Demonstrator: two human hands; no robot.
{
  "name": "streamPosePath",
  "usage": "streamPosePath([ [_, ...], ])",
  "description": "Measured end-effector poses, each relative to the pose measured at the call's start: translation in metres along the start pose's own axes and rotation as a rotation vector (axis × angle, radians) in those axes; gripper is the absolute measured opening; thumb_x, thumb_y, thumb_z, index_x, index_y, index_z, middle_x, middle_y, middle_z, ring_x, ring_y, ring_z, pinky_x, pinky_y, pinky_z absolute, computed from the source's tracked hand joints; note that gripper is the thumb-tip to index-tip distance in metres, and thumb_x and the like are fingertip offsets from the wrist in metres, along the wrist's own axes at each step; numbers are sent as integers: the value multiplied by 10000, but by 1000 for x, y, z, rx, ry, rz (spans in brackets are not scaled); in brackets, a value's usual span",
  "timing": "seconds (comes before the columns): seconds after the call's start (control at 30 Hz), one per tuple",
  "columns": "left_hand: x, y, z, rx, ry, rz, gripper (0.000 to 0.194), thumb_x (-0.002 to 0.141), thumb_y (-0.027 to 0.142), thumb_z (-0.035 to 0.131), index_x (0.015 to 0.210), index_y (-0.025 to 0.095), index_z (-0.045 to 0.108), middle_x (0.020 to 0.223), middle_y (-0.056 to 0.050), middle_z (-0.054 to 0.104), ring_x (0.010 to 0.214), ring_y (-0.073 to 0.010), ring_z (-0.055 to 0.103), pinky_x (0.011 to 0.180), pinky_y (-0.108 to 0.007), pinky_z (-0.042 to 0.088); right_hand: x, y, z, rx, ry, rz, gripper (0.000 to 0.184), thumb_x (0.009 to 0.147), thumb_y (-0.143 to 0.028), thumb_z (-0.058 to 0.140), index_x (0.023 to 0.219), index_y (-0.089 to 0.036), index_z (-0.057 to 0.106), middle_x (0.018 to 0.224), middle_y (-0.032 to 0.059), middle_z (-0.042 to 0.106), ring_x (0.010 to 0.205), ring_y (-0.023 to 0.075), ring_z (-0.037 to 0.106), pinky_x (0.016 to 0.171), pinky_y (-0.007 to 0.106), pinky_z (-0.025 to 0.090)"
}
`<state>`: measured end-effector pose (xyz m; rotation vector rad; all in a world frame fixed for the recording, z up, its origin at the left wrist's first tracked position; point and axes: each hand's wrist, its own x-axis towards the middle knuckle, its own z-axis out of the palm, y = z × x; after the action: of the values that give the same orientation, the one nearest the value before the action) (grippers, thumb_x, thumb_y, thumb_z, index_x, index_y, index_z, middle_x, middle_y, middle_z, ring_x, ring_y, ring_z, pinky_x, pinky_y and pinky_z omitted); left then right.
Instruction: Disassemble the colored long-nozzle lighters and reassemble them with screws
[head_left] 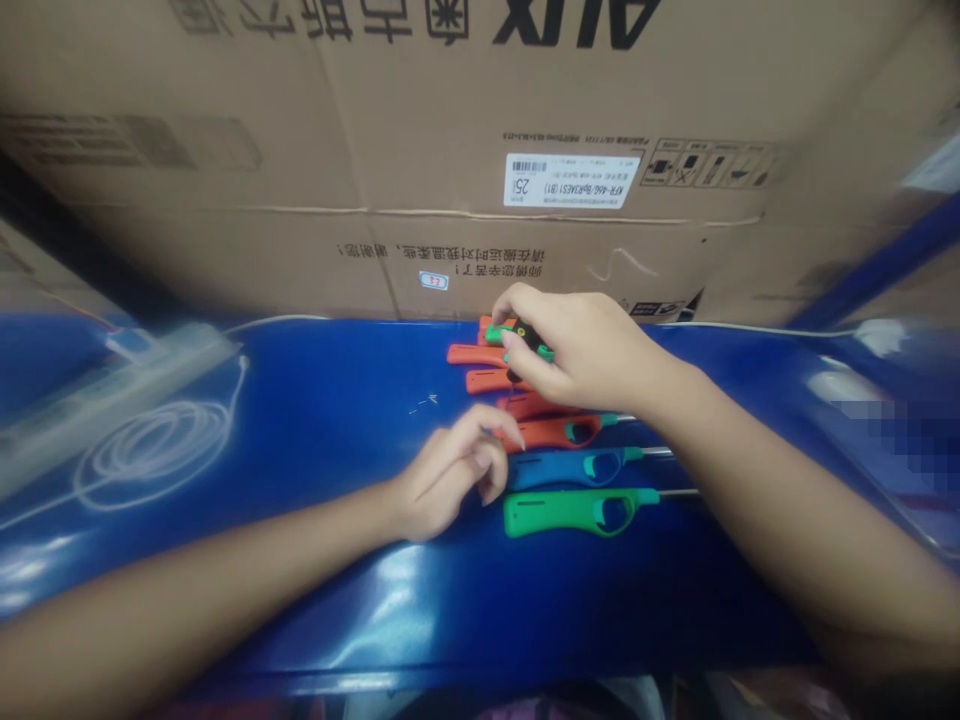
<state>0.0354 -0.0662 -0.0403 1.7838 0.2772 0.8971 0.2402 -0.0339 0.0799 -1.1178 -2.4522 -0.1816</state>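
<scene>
My right hand (574,345) is closed, thumb and fingers bent round a small green-and-black tool (526,334) with a yellow dot; its exact kind is mostly hidden. Under and beside this hand lie several orange-red long-necked lighters (478,355), partly covered. My left hand (454,470) is loosely curled, index finger apart from the rest, with nothing visible in it. Its fingertips are at the handle end of a red lighter (551,433), and I cannot tell whether they touch. Below that lie a blue lighter (559,468) and a green lighter (559,513), metal necks pointing right.
A large cardboard box (337,180) stands upright along the back of the blue surface (360,380). On the left are a coiled white cable (150,445) and a white power strip (180,365). Small pale bits (426,400) lie left of the lighters. Blue shelf posts (885,250) flank the box.
</scene>
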Motion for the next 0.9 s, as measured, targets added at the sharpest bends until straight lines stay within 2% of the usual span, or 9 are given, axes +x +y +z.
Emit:
streamPosePath([
  [0.17,2,5,0,130,-3,71,256,1059,202,331,1216,181,531,590,56,518,497,-94,485,570,-210,416,0,1,0,-20,16,7,208,909,-306,476,907,-176,638,722,13,691,591,153,537,575,282,267],
  [0.3,5,7,0,159,-14,127,280,1049,199,340,1218,161,561,573,56,487,480,-95,467,538,-205,405,-1,-1,1,41,22,-25,200,927,-314,502,998,-174,626,837,16,724,661,150,591,585,265,309],
  [0.4,6,7,0,130,-47,150,276,1042,227,368,1253,157,531,592,49,499,500,-103,481,542,-212,410,-1,-1,1,35,13,-24,226,941,-344,496,1013,-172,625,833,22,722,667,158,599,586,266,322],
  [0.63,5,7,-1,183,-62,138,295,1035,187,333,1238,152,544,598,37,536,508,-108,518,573,-223,449,-1,1,-2,62,-21,-52,279,836,-244,505,1066,-154,635,982,73,738,800,217,633,619,293,352],
  [0.73,7,9,-1,274,-65,160,316,1011,133,337,1207,152,584,561,56,508,476,-96,496,548,-210,429,-1,2,-2,40,-20,-41,280,854,-260,490,1072,-156,632,950,70,738,770,218,630,610,295,345],
  [0.9,10,12,1,378,-44,210,228,985,132,446,1158,155,592,497,99,413,416,-82,377,479,-213,337,-2,2,-1,6,-16,-29,262,877,-278,484,1070,-164,620,895,49,730,713,198,613,601,289,323],
])
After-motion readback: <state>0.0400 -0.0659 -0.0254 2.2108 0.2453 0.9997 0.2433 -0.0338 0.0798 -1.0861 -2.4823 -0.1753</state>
